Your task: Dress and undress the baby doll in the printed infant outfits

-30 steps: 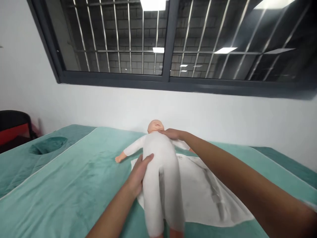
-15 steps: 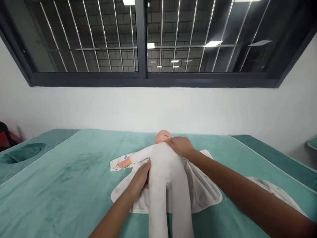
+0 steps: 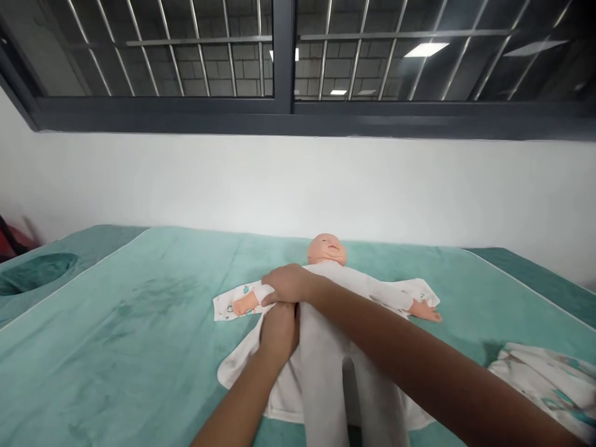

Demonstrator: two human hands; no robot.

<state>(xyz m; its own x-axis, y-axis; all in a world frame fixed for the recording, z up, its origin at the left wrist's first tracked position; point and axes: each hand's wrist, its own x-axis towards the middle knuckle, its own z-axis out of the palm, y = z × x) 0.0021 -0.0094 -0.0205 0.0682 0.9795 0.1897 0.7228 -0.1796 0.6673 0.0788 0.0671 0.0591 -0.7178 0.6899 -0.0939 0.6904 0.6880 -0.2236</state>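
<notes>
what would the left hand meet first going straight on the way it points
Likely the right hand, just ahead of the left hand; depth is unclear, so they may be touching.

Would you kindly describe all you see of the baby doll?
The baby doll lies face up on a white garment, head toward the wall, arms over the sleeves. Its bald head looks plastic, its white body cloth. The right hand touches its arm, the left hand is at its side; its feet are unseen.

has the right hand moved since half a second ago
Yes, leftward across the doll: the right hand was clearly right of the window's centre post, and is now almost directly below it.
</notes>
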